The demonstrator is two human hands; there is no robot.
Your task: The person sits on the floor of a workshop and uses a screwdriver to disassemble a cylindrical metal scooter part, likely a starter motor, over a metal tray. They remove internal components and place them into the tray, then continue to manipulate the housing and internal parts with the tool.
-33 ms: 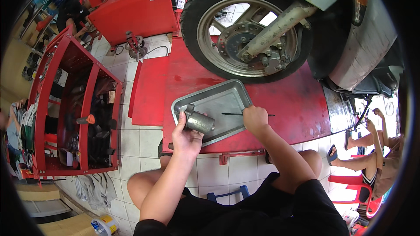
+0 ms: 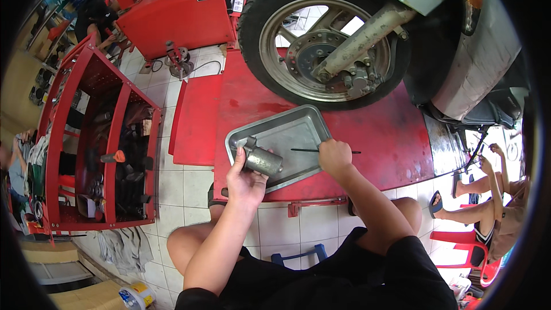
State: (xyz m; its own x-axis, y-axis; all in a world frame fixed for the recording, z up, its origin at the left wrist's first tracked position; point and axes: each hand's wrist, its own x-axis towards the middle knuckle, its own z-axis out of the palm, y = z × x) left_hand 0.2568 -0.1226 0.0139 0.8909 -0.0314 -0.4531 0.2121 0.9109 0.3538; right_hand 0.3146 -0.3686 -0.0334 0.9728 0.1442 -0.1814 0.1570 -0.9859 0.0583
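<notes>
A dull grey cylindrical starter motor rests tilted in my left hand. My thumb lies along its near-left side, and the other fingers curl beneath it, partly hidden. It is held over the left part of a shallow grey metal tray. Closed in a fist at the tray's right edge, my right hand grips a thin black rod. One end of the rod points left over the tray; its other end sticks out to the right of the fist. What kind of tool it is cannot be made out.
The tray sits on a red lift platform, below a motorcycle's front wheel. A red tool cart stands at left, a red machine behind. Another person sits at far right, near a red chair. A blue stool shows between my legs.
</notes>
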